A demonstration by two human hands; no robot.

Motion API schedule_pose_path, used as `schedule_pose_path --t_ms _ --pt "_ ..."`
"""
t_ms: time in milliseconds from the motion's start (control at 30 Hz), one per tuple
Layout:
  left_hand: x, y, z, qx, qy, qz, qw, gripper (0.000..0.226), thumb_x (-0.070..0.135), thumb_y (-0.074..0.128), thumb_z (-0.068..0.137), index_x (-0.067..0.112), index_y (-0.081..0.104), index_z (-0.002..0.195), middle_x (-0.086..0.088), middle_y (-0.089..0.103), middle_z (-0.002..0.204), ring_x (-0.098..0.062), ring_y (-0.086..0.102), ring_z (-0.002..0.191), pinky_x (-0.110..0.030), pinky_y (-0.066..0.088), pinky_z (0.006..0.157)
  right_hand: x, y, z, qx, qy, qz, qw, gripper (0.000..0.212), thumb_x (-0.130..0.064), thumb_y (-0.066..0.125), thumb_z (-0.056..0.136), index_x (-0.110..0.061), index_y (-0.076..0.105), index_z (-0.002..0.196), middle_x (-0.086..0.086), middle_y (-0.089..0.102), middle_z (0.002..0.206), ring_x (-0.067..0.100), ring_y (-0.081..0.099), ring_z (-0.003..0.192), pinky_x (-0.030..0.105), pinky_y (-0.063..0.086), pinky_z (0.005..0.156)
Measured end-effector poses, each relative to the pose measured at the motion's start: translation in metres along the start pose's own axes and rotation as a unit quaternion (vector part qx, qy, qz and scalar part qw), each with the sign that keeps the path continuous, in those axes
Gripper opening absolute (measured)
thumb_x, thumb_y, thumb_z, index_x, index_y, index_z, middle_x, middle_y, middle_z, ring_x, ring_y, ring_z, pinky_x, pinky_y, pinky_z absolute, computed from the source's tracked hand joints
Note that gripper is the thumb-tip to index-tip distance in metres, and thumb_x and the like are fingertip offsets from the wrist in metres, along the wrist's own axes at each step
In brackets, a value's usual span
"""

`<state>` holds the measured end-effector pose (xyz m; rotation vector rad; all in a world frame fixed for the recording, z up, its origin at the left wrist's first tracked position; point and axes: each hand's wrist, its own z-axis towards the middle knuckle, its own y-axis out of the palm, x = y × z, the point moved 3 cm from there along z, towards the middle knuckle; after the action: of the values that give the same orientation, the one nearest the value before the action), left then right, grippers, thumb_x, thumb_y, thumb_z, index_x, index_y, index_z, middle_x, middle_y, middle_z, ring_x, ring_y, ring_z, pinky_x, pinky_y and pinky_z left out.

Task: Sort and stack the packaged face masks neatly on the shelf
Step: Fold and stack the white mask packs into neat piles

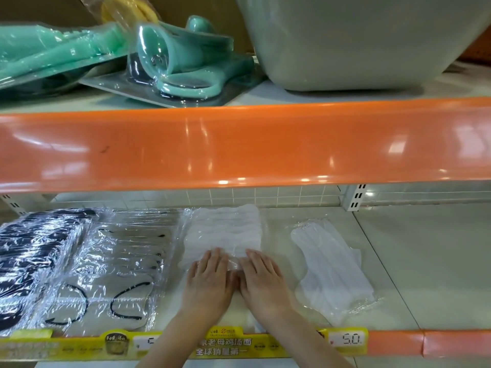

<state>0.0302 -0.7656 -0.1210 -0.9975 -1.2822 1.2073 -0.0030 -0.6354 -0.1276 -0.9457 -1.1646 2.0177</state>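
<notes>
On the lower shelf point(425, 261), under the orange rail point(239, 144), both hands lie flat, side by side, on the near end of a stack of white masks point(225, 232) wrapped in clear film. The left hand point(210, 280) and right hand point(261, 281) have straight fingers pressing down; neither curls round anything.

Left of that stack lie clear packs with black ear loops point(117, 264), touching its edge, and beyond them a pile of dark masks point(29, 258). To the right, a little apart, a loose white pack point(334, 272) lies askew, its corner pointing towards the price strip point(225, 343).

These packs look light, soft and floppy. The film is glossy and crinkled, so it will probably slide against its neighbours and against a palm. A stack of them likely fans out under a one-sided push. Squaring it should work best with flat palms on both long sides. The stray pack is probably best lifted by a pinch at its two short ends, or with a hand slid beneath, since gripping the middle would fold it. Nothing looks fragile, though the film could crease or tear.
</notes>
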Motion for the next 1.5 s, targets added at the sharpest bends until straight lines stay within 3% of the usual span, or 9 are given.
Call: schedule_pose_path --t_ms 300,400,500,600,933,1133,1267,1367,1500 --pt "-0.007 0.001 0.012 -0.026 0.018 0.013 0.999 0.056 0.046 0.034 0.088 0.008 0.066 0.115 -0.013 0.064 0.123 -0.030 0.063 0.111 -0.044 0.053 0.084 0.001 0.000 0.003 -0.047 0.011 0.011 0.999 0.039 -0.032 0.038 0.088 -0.017 0.071 0.102 0.003 0.066 0.116 0.019 0.062 0.108 0.031 0.050 0.093" --pt "0.002 -0.007 0.013 -0.041 0.010 0.004 0.999 0.073 0.054 0.014 0.088 0.014 0.044 0.140 -0.008 0.039 0.150 -0.025 0.036 0.139 -0.043 0.033 0.108 0.004 -0.002 0.007 -0.070 0.022 0.006 0.997 0.040 -0.031 0.040 0.084 -0.016 0.071 0.104 0.003 0.066 0.117 0.020 0.063 0.108 0.031 0.050 0.092" --pt "0.009 -0.011 0.020 -0.054 -0.031 0.035 0.997 0.052 0.044 0.023 0.100 0.021 0.029 0.146 -0.001 0.019 0.158 -0.019 0.015 0.146 -0.036 0.018 0.115 0.005 -0.008 0.013 -0.099 -0.001 0.032 0.995 0.039 -0.020 0.049 0.089 -0.011 0.059 0.126 0.007 0.051 0.139 0.025 0.047 0.129 0.033 0.034 0.108" --pt "0.026 -0.022 0.028 -0.050 -0.059 0.064 0.995 0.037 0.030 0.035 0.098 0.021 0.042 0.134 0.001 0.037 0.147 -0.021 0.028 0.138 -0.037 0.027 0.109 0.014 -0.026 0.017 -0.142 -0.011 0.100 0.985 0.045 -0.019 0.042 0.098 -0.018 0.042 0.142 0.000 0.032 0.153 0.019 0.028 0.140 0.029 0.021 0.114" --pt "0.132 -0.038 0.030 -0.040 0.070 0.006 0.997 0.034 0.024 0.038 0.097 0.018 0.049 0.128 -0.002 0.054 0.128 -0.023 0.046 0.119 -0.036 0.036 0.094 0.094 -0.079 -0.030 -0.025 0.110 0.046 0.993 0.041 -0.018 0.052 0.095 -0.016 0.051 0.136 0.001 0.045 0.145 0.020 0.037 0.135 0.035 0.036 0.104" --pt "0.173 -0.006 0.027 -0.027 0.137 -0.067 0.988 0.041 0.022 0.041 0.095 0.018 0.043 0.136 0.002 0.041 0.144 -0.018 0.031 0.135 -0.031 0.027 0.104 0.121 -0.077 -0.056 -0.004 0.153 -0.043 0.987 0.052 -0.026 0.085 0.060 -0.007 0.067 0.105 0.010 0.068 0.107 0.031 0.067 0.095 0.039 0.056 0.068" --pt "0.178 0.008 0.024 -0.028 0.159 -0.069 0.985 0.045 0.026 0.034 0.089 0.013 0.053 0.127 -0.001 0.051 0.136 -0.022 0.044 0.127 -0.032 0.036 0.099 0.124 -0.073 -0.062 0.008 0.175 -0.062 0.983 0.057 -0.025 0.084 0.057 -0.002 0.065 0.106 0.015 0.066 0.107 0.037 0.065 0.094 0.042 0.056 0.069" --pt "0.172 0.013 0.021 0.012 0.160 -0.089 0.983 0.045 0.028 0.035 0.073 0.014 0.070 0.097 0.001 0.068 0.103 -0.020 0.067 0.094 -0.027 0.053 0.074 0.122 -0.074 -0.065 0.022 0.191 -0.076 0.978 0.062 -0.033 0.088 0.055 -0.002 0.065 0.103 0.013 0.066 0.102 0.035 0.065 0.091 0.040 0.056 0.068" --pt "0.171 0.020 0.013 0.037 0.192 -0.089 0.977 0.038 0.026 0.040 0.078 0.017 0.070 0.099 0.001 0.069 0.107 -0.018 0.065 0.101 -0.027 0.052 0.083 0.119 -0.076 -0.065 0.061 0.199 -0.083 0.975 0.049 -0.034 0.087 0.059 -0.007 0.066 0.094 0.008 0.065 0.091 0.031 0.064 0.082 0.039 0.053 0.060"
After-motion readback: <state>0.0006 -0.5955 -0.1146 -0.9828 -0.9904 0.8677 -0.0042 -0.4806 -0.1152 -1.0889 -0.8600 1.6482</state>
